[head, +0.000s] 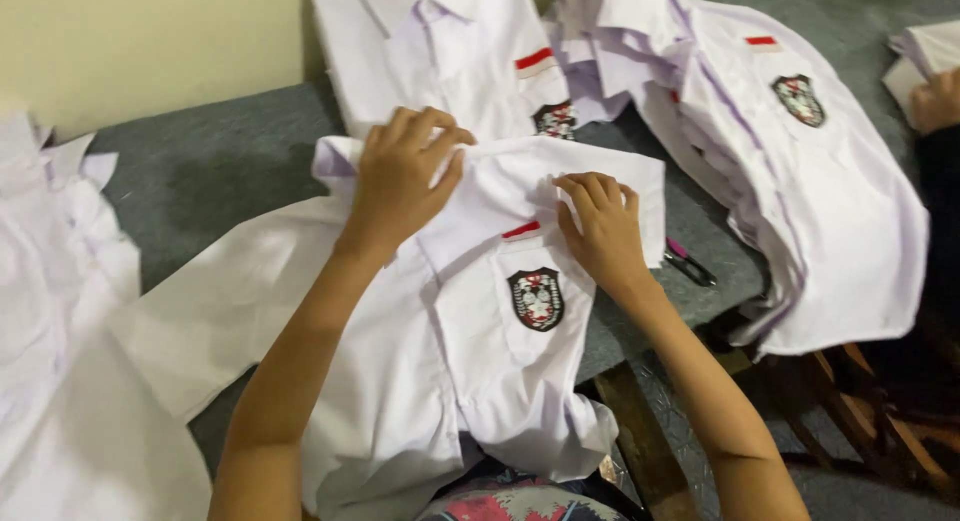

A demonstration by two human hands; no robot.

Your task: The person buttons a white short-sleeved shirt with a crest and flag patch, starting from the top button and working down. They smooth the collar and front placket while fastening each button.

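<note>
1. The white shirt point(440, 331), smooth woven cotton, lies on the grey felt-covered counter point(200, 171), hanging over its near edge.
2. The left hand point(405, 176) has its grip closed on the folded collar end.
3. The right hand point(600, 226) presses curled fingers onto the fabric above the shield-shaped embroidered badge point(536, 299); whether it pinches cloth, I cannot tell.
4. A stack of matching shirts point(800, 181) lies to the right.

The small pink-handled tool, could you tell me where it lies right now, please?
In the head view, the pink-handled tool lies on the grey table, just right of the right hand.
</note>
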